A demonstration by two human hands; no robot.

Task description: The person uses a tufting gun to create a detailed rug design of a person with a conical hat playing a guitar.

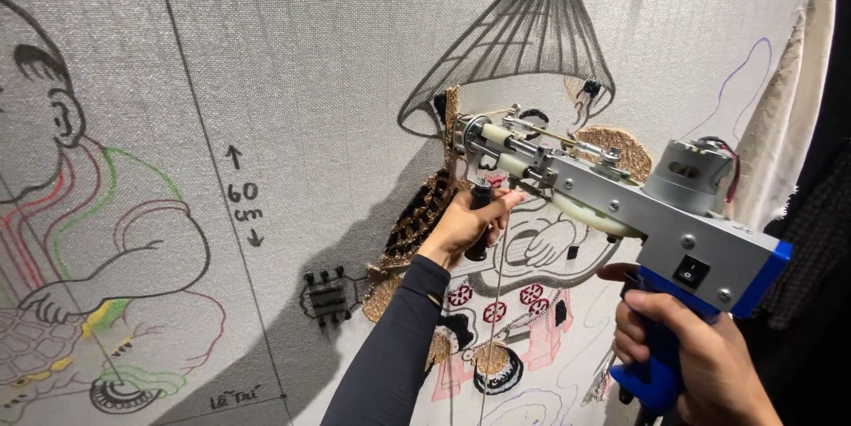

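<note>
Right hand (700, 359), lower right of the frame, is gripping the blue pistol handle of a tufting gun (612, 204), fingers closed round it, index finger reaching forward toward the trigger area. Left hand (465, 224), at frame centre, is closed around the gun's black front grip, dark sleeve running down to the bottom edge. The gun is sitting between the two hands, its nose pressing against the stretched backing cloth (310, 62) just below the drawn conical hat (523, 27). Judged progress: early. Tufted patches are showing only in gold-brown and black beside the gun's nose, at centre, and in a few small spots below it; most of this outlined figure is remaining bare line work. The seated figure drawing (97, 240) at left is carrying coloured outlines, with what may be small yellow-green fill low down. A thin yarn strand (498, 302) is hanging down from the gun.
</note>
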